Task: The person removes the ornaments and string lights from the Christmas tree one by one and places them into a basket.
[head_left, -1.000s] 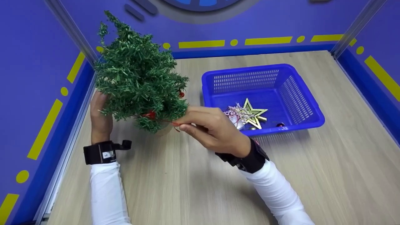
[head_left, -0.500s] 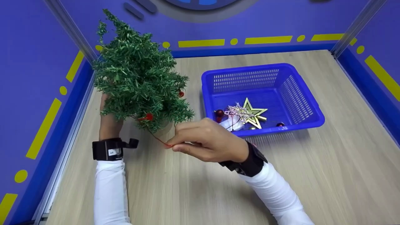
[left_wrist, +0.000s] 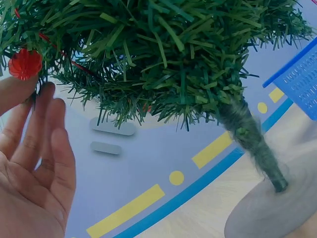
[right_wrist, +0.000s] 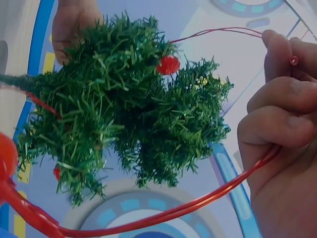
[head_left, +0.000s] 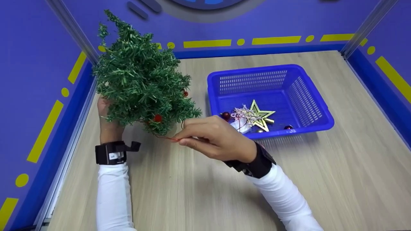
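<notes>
A small green artificial Christmas tree (head_left: pixel 141 77) stands at the left; its bare trunk (left_wrist: pixel 257 146) and round base (left_wrist: pixel 277 203) show in the left wrist view. Red cord (right_wrist: pixel 198 203) carrying ribbed red balls (head_left: pixel 157 118) runs through the lower branches. Between thumb and fingers, my right hand (head_left: pixel 215 138) pinches the cord in front of the tree, with a small round end (right_wrist: pixel 293 60) peeking out. My left hand (left_wrist: pixel 37 158) is at the tree's left side, partly hidden by foliage in the head view. Its thumb and forefinger pinch a twig tip just below one ball (left_wrist: pixel 26 64).
A blue plastic basket (head_left: pixel 308 96) stands right of the tree. It holds a gold star (head_left: pixel 262 115), pale pink tinsel-like pieces (head_left: pixel 244 113), a white object (head_left: pixel 240 125) and dark red balls (head_left: pixel 225 115). Blue panels (head_left: pixel 273 19) border the table at back and sides.
My right hand first drew the cord away from the tree toward me, then shifted slightly back up. My left hand moved right and reached behind the branches, then came partly back into sight.
</notes>
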A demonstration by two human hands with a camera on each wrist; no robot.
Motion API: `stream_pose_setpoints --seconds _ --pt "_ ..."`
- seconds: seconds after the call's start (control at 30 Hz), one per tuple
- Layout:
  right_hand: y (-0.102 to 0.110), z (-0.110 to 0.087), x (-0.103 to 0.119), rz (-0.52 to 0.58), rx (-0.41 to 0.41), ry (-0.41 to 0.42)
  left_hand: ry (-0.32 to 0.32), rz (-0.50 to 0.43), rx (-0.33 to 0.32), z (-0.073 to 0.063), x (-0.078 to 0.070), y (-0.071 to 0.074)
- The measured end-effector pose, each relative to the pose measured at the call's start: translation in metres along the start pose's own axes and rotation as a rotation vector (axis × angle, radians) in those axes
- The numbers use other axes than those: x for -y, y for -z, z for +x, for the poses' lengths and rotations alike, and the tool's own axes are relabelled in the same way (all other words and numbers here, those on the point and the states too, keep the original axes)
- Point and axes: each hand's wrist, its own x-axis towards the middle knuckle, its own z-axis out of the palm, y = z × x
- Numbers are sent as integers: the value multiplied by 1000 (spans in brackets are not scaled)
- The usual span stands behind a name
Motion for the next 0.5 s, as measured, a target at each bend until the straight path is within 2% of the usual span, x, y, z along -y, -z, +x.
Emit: stream_pose_setpoints --seconds 0.13,0.27,0.37,0.5 --pt "5 -1 -4 -27 -18 -17 -37 19 -82 1 -1 -1" --pt "14 -4 -7 -41 -40 -35 -77 -4 -84 3 -1 0" --pt "22 -7 -10 -52 -72 -55 -102 -57 -45 4 0 1" --pt "33 -11 -11 -62 -121 -103 -138 -97 47 3 0 4"
